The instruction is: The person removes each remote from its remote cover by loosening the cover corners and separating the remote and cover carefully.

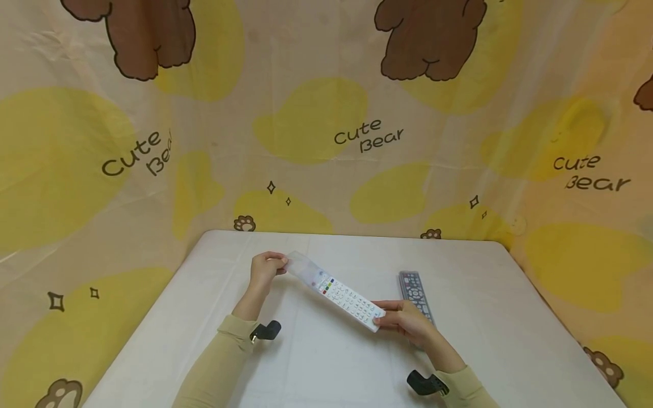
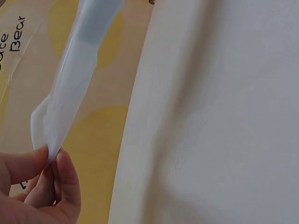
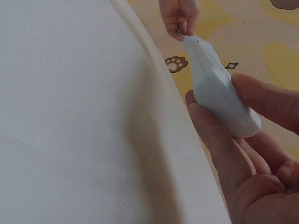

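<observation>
A white remote control (image 1: pixel 352 302) is held up above the table, slanting from upper left to lower right in the head view. Its far end is inside a clear plastic sleeve (image 1: pixel 302 266), which reaches past the remote. My left hand (image 1: pixel 266 271) pinches the sleeve's loose end between thumb and fingers; in the left wrist view the film (image 2: pixel 70 88) is pulled to a narrow fold there. My right hand (image 1: pixel 408 322) grips the remote's bare near end, with the thumb on one side and fingers on the other, as the right wrist view shows on the white casing (image 3: pixel 222 95).
A dark grey remote control (image 1: pixel 415 292) lies on the white table (image 1: pixel 306 362), partly hidden behind my right hand. Each wrist carries a small black camera mount (image 1: pixel 267 330). A printed curtain (image 1: pixel 306 130) with bears and lettering surrounds the table's back and sides.
</observation>
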Tool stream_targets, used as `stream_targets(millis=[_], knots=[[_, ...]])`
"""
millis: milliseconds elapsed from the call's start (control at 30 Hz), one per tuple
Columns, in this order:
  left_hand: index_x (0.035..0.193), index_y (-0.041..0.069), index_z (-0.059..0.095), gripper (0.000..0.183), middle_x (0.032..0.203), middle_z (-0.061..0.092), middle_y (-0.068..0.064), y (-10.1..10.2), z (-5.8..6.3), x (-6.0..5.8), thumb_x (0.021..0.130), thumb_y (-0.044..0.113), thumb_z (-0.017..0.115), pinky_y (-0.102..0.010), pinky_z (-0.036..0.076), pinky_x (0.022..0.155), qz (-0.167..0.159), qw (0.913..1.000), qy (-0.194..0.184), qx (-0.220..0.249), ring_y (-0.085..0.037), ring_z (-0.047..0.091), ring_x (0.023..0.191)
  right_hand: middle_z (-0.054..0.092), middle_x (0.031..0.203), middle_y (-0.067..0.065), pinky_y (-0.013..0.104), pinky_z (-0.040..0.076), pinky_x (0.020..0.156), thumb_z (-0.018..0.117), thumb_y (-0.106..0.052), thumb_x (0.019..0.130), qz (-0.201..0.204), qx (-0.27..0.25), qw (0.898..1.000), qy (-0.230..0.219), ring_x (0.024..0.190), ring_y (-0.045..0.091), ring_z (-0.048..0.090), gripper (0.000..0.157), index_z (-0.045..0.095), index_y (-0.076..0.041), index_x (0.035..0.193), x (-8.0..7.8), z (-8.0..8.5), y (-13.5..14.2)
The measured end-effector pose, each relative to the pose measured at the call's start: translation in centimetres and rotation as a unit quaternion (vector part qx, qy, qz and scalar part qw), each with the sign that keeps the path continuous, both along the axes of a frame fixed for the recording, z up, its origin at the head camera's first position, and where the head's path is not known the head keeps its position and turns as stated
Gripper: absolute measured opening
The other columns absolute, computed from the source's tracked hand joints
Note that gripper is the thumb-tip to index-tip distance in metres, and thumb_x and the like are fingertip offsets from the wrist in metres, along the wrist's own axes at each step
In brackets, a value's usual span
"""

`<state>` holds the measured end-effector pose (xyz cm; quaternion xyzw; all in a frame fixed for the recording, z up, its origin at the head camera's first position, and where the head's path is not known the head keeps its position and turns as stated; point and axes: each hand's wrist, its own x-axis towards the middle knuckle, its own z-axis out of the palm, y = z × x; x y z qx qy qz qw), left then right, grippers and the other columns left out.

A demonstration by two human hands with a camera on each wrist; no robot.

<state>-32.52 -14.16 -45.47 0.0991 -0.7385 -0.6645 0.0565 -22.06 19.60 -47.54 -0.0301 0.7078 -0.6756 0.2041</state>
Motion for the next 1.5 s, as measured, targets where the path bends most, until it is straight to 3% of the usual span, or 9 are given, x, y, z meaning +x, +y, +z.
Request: stream_targets(millis=[533, 1200, 1500], knots=[[0.102, -0.008, 0.064, 0.019, 0.090, 0.062, -0.013, -0.22, 0.31, 0.25, 0.086, 0.003, 0.066, -0.034, 0.058, 0.076, 0.005, 0.9999, -0.015, 0.003, -0.011, 0.061, 0.064, 0.068, 0.113, 0.010, 0.024, 0.056, 0.078, 0.071, -0.008, 0.078, 0.007, 0.002, 1.000, 0.007, 0.093, 0.014, 0.066, 0.056, 0.053, 0.009, 0.128, 0.01, -0.15, 0.18], [0.104, -0.005, 0.064, 0.020, 0.094, 0.062, -0.014, -0.59, 0.19, 0.25, 0.086, 0.004, 0.065, -0.027, 0.058, 0.069, 0.009, 0.9997, -0.024, -0.003, -0.011, 0.061, 0.065, 0.067, 0.114, 0.011, 0.025, 0.056, 0.079, 0.070, -0.006, 0.080, 0.010, -0.001, 1.000, 0.007, 0.093, 0.013, 0.066, 0.055, 0.051, 0.009, 0.129, 0.15, 0.21, 0.42], [0.101, -0.011, 0.063, 0.019, 0.082, 0.062, -0.009, -0.78, 0.30, 0.32, 0.084, -0.001, 0.064, -0.024, 0.057, 0.064, 0.006, 0.9998, 0.001, 0.017, -0.009, 0.060, 0.061, 0.067, 0.113, 0.011, 0.028, 0.057, 0.079, 0.072, -0.007, 0.076, -0.002, 0.001, 1.000, -0.002, 0.093, 0.016, 0.067, 0.057, 0.053, 0.009, 0.128, 0.09, 0.14, 0.42]])
